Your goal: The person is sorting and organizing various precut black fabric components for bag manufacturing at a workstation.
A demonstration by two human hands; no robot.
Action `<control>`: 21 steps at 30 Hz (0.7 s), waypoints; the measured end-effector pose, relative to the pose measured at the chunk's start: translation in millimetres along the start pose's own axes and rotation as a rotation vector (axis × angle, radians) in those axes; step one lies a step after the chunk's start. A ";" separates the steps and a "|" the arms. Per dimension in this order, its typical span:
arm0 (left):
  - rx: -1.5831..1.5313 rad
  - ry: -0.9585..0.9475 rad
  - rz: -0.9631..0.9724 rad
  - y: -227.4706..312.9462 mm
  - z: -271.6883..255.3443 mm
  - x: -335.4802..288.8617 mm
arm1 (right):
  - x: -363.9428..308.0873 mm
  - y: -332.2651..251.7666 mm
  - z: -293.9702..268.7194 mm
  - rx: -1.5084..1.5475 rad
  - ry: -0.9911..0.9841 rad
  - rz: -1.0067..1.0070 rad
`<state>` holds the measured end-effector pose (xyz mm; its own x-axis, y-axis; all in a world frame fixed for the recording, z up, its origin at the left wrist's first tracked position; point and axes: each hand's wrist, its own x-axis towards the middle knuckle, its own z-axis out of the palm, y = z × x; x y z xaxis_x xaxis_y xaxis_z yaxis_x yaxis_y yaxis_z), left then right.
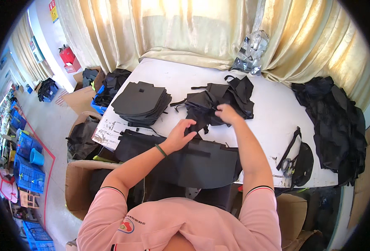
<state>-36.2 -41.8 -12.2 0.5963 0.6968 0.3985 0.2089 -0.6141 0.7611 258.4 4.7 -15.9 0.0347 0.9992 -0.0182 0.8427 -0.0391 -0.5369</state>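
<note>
My left hand (177, 135) and my right hand (226, 113) both reach into a loose pile of black fabric pieces with straps (218, 100) in the middle of the white table (272, 108). The fingers of each hand pinch a black piece at the pile's near edge. A green band sits on my left wrist. Below the hands, a large black fabric panel (193, 161) drapes over the table's near edge. A neat stack of flat black cut panels (142, 101) lies to the left of the pile.
A clear plastic bag of small parts (251, 52) rests at the table's far edge by the cream curtains (185, 29). A black strap and pouch (300, 161) lie near the right front. Dark fabric heaps (335, 125) sit right; cardboard boxes (78, 180) stand left.
</note>
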 end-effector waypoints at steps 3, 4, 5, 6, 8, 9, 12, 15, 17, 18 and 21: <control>0.007 0.097 -0.009 -10.9 -10.5 13.4 | -5.8 -77.6 -54.0 0.617 0.001 -0.186; -0.027 0.086 0.010 -9.5 -15.1 22.8 | -19.4 -116.3 -82.4 0.624 -0.039 -0.158; -0.033 0.079 0.013 -2.0 -15.2 34.9 | -29.4 -140.9 -103.9 0.585 -0.001 -0.272; -0.098 0.126 0.063 8.6 -14.7 47.1 | -39.9 -167.1 -122.8 0.526 0.000 -0.322; -0.170 0.166 0.115 31.0 -15.8 67.1 | -53.2 -203.3 -137.9 0.631 0.018 -0.468; -0.178 0.205 0.102 43.6 -17.9 74.0 | -61.6 -219.9 -142.8 0.629 0.021 -0.462; -0.197 0.305 0.164 61.5 -28.8 93.4 | -78.6 -259.5 -146.8 0.793 -0.096 -0.427; -0.184 0.434 0.232 78.1 -43.6 109.3 | -91.4 -283.5 -147.9 0.748 -0.082 -0.600; -0.115 0.666 0.351 75.7 -51.2 121.7 | -97.8 -292.4 -148.5 0.789 -0.114 -0.751; -0.112 0.665 0.351 72.6 -60.2 123.8 | -94.2 -291.5 -146.6 0.772 -0.109 -0.836; -0.509 0.568 0.353 95.5 -86.5 117.3 | -98.1 -279.2 -154.1 0.977 -0.123 -0.806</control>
<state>-13.3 13.4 151.5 0.0519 0.6593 0.7501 -0.3729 -0.6840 0.6270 102.5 -82.9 265.8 -0.3948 0.7343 0.5522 -0.1452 0.5436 -0.8267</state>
